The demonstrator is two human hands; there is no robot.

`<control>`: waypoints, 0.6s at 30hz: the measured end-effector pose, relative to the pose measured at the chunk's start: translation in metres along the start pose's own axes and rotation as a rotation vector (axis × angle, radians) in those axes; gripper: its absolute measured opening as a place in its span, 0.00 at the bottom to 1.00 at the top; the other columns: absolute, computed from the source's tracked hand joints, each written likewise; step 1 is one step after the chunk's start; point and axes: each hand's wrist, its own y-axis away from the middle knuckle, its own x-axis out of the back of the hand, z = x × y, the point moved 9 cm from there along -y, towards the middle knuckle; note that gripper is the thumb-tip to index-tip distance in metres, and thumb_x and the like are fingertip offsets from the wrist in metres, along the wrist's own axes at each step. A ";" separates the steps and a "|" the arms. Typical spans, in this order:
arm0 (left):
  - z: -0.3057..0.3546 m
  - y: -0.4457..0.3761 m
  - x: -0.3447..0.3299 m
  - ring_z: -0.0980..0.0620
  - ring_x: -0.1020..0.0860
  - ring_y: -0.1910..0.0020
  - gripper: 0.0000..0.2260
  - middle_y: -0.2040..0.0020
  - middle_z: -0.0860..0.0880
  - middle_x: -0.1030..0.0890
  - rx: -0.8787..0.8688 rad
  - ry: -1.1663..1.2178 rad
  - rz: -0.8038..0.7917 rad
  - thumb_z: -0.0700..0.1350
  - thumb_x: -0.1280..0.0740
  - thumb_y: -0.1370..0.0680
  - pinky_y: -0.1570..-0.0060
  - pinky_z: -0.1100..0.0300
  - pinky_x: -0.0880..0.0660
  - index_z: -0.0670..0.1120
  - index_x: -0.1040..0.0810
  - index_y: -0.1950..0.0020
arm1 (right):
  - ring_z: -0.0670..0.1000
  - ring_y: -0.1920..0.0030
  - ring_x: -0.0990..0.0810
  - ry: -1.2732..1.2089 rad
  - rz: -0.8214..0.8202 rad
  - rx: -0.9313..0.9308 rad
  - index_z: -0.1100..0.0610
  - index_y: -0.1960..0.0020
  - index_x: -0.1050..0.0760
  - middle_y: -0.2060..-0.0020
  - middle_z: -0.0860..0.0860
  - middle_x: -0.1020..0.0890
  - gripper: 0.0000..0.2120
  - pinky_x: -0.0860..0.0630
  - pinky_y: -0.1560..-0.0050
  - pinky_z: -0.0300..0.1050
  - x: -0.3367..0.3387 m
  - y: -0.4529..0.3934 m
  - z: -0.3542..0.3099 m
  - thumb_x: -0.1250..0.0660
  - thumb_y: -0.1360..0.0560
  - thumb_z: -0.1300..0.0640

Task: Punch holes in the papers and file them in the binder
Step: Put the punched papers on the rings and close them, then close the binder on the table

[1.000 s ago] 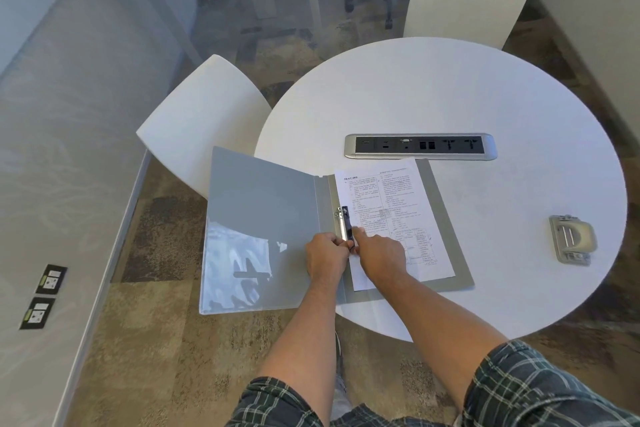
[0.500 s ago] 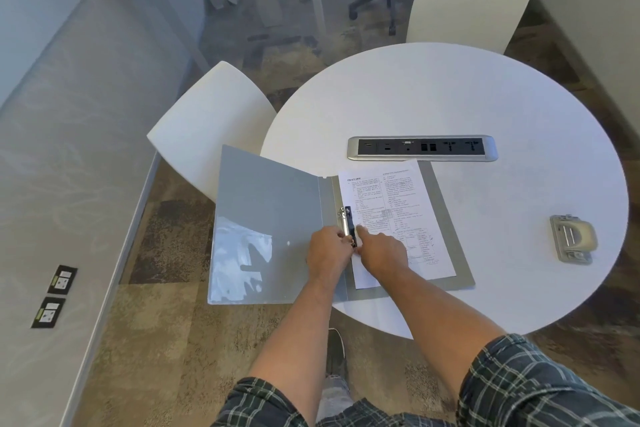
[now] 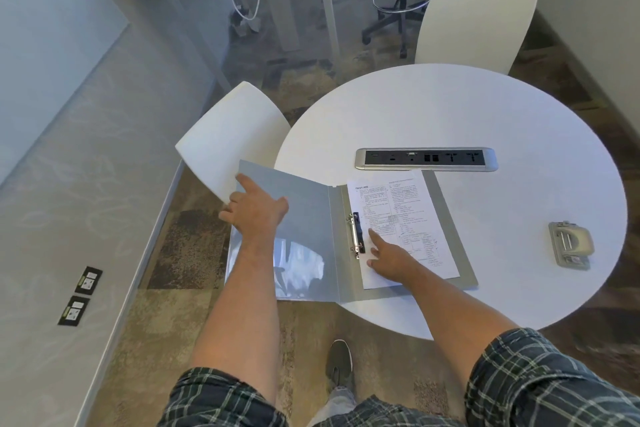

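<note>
A grey binder [image 3: 311, 218] lies open at the near left edge of the round white table [image 3: 485, 107], its left cover hanging past the rim. A printed paper [image 3: 401, 215] sits on the right half, threaded on the metal ring clip [image 3: 356, 236]. My left hand [image 3: 254, 211] rests on the left cover near its outer edge, fingers spread. My right hand [image 3: 391, 258] lies flat on the lower part of the paper, index finger pointing toward the rings. The grey hole punch [image 3: 569, 245] sits alone at the table's right.
A silver power socket strip [image 3: 426, 159] is set in the table just beyond the binder. One white chair [image 3: 228, 146] stands left of the table and another [image 3: 474, 21] behind it. My shoe [image 3: 339, 364] shows on the carpet below.
My left hand left the ring clip and moved left across the open cover to its outer edge. My right hand slid slightly down and flattened on the paper. The view tilted upward.
</note>
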 end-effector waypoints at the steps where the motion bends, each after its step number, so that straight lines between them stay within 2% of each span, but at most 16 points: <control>1: -0.001 0.001 0.005 0.33 0.31 0.29 0.44 0.28 0.34 0.30 0.010 0.019 0.011 0.62 0.32 0.25 0.31 0.39 0.39 0.43 0.46 0.18 | 0.57 0.22 0.33 -0.003 -0.003 0.002 0.47 0.16 0.56 0.21 0.53 0.33 0.38 0.40 0.22 0.54 0.001 0.002 0.001 0.37 0.16 0.55; 3: 0.004 0.003 0.019 0.37 0.27 0.32 0.32 0.32 0.39 0.25 -0.019 0.071 0.046 0.61 0.33 0.24 0.32 0.41 0.38 0.43 0.31 0.26 | 0.56 0.21 0.34 -0.012 -0.014 0.014 0.47 0.16 0.56 0.19 0.52 0.38 0.37 0.40 0.22 0.53 0.003 0.007 0.003 0.37 0.16 0.54; 5: 0.022 0.008 0.032 0.41 0.24 0.36 0.23 0.35 0.45 0.21 -0.132 0.210 0.050 0.59 0.34 0.22 0.34 0.44 0.35 0.45 0.22 0.34 | 0.54 0.21 0.35 -0.049 -0.046 0.029 0.47 0.15 0.55 0.17 0.51 0.44 0.37 0.40 0.22 0.53 0.005 0.011 0.003 0.36 0.16 0.52; 6: 0.032 0.014 0.038 0.43 0.22 0.39 0.19 0.37 0.47 0.19 -0.196 0.318 0.037 0.57 0.34 0.21 0.36 0.47 0.30 0.47 0.20 0.36 | 0.54 0.21 0.35 -0.075 -0.062 0.034 0.48 0.15 0.54 0.17 0.51 0.45 0.37 0.39 0.22 0.53 0.005 0.013 0.002 0.36 0.16 0.50; 8: 0.056 0.031 0.047 0.47 0.18 0.48 0.13 0.44 0.48 0.16 -0.316 0.516 0.007 0.51 0.33 0.21 0.49 0.54 0.23 0.50 0.20 0.38 | 0.57 0.20 0.37 -0.123 -0.062 0.040 0.49 0.16 0.48 0.17 0.51 0.44 0.34 0.37 0.23 0.56 0.011 0.017 -0.001 0.36 0.17 0.46; 10: 0.082 0.054 0.046 0.50 0.17 0.56 0.13 0.54 0.51 0.15 -0.418 0.607 -0.045 0.50 0.33 0.22 0.59 0.59 0.24 0.53 0.23 0.38 | 0.58 0.23 0.32 -0.191 -0.015 0.049 0.50 0.19 0.38 0.20 0.52 0.35 0.30 0.35 0.25 0.58 0.024 0.021 0.000 0.36 0.17 0.43; 11: 0.094 0.066 0.040 0.51 0.16 0.57 0.15 0.56 0.52 0.15 -0.458 0.635 -0.093 0.52 0.32 0.23 0.59 0.60 0.24 0.54 0.24 0.37 | 0.57 0.27 0.27 -0.280 0.010 0.049 0.51 0.22 0.32 0.23 0.53 0.29 0.27 0.32 0.26 0.58 0.032 0.023 0.002 0.36 0.18 0.42; 13: 0.117 0.088 0.017 0.50 0.15 0.53 0.19 0.52 0.51 0.14 -0.512 0.646 -0.217 0.59 0.31 0.24 0.53 0.58 0.22 0.55 0.25 0.35 | 0.51 0.39 0.17 -0.516 0.056 0.055 0.53 0.30 0.23 0.32 0.54 0.19 0.21 0.25 0.32 0.57 0.049 0.029 0.008 0.34 0.18 0.42; 15: 0.133 0.107 -0.012 0.51 0.17 0.44 0.25 0.43 0.51 0.15 -0.554 0.570 -0.307 0.67 0.34 0.26 0.45 0.59 0.24 0.55 0.23 0.33 | 0.47 0.50 0.13 -0.683 0.133 0.057 0.51 0.40 0.17 0.40 0.54 0.14 0.16 0.20 0.40 0.53 0.072 0.038 0.016 0.35 0.18 0.43; 18: 0.145 0.132 -0.063 0.51 0.22 0.34 0.27 0.34 0.53 0.18 -0.605 0.479 -0.440 0.69 0.37 0.25 0.42 0.62 0.30 0.55 0.21 0.33 | 0.50 0.56 0.12 -0.887 0.268 -0.015 0.55 0.48 0.13 0.52 0.52 0.11 0.23 0.18 0.53 0.45 0.106 0.054 0.040 0.37 0.19 0.37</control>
